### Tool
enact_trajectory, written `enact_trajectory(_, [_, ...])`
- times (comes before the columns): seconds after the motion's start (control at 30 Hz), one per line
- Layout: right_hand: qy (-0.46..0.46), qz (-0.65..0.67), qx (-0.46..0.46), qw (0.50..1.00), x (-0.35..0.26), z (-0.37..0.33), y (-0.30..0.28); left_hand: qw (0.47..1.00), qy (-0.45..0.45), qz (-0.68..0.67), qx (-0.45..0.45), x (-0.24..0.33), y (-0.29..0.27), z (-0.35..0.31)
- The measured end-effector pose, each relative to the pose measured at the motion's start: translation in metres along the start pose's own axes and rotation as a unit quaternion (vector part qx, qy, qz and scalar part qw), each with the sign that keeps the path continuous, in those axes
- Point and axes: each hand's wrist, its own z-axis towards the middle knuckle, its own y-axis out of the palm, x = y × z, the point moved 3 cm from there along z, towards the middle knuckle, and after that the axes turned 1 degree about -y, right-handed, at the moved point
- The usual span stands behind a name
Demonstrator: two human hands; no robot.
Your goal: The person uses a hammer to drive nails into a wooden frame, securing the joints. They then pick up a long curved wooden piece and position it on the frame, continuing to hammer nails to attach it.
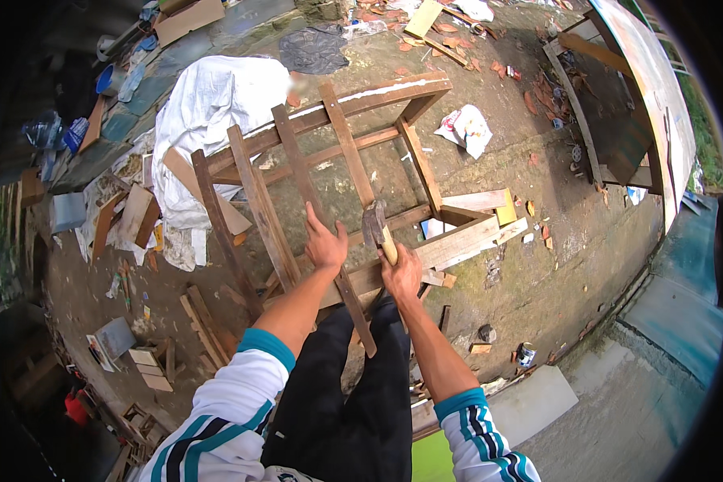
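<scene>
A brown wooden frame [438, 83] lies before me, with several slats laid across it. My left hand [325, 245] rests on one dark slat [297, 157], fingers stretched and thumb apart. The slat's near end juts out past the frame over my legs. My right hand [402, 273] is closed around the wooden handle of a hammer [373, 225]. The hammer's metal head is by the lower end of another slat [345, 145], right of my left hand. Whether the head touches the wood, I cannot tell.
White sheeting [205, 104] lies behind the frame's left side. Wood offcuts [136, 217] and boards [205, 325] are strewn at left. A white plastic bag [466, 130] is on the ground to the right. A small can [526, 354] stands at lower right, near a concrete ledge [610, 386].
</scene>
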Motion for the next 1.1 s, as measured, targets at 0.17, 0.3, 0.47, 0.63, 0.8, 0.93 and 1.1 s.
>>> enact_trajectory(0.17, [0.042, -0.016, 0.010, 0.999, -0.002, 0.019, 0.017, 1.000, 0.003, -0.012, 0.011, -0.003, 0.004, 0.004])
enact_trajectory(0.3, [0.066, 0.010, 0.001, 0.998, -0.004, 0.023, 0.018, 1.000, -0.006, -0.022, -0.006, -0.011, 0.009, 0.004])
enact_trajectory(0.47, [0.107, 0.063, -0.026, 0.992, 0.003, 0.029, 0.017, 0.999, 0.001, -0.050, -0.009, -0.013, 0.013, 0.002])
enact_trajectory(0.63, [0.139, 0.091, -0.059, 0.984, 0.000, 0.037, 0.009, 0.999, 0.022, -0.044, 0.008, -0.016, 0.016, 0.002])
enact_trajectory(0.8, [0.176, 0.094, -0.087, 0.976, 0.001, 0.039, 0.012, 0.998, -0.026, -0.035, -0.040, -0.019, 0.013, 0.002])
enact_trajectory(0.93, [0.163, 0.101, -0.077, 0.978, -0.003, 0.041, 0.009, 0.999, -0.014, -0.008, -0.031, -0.019, 0.017, 0.001])
enact_trajectory(1.1, [0.130, 0.047, -0.094, 0.986, -0.003, 0.044, 0.008, 0.998, -0.046, 0.019, -0.047, -0.015, 0.018, 0.002])
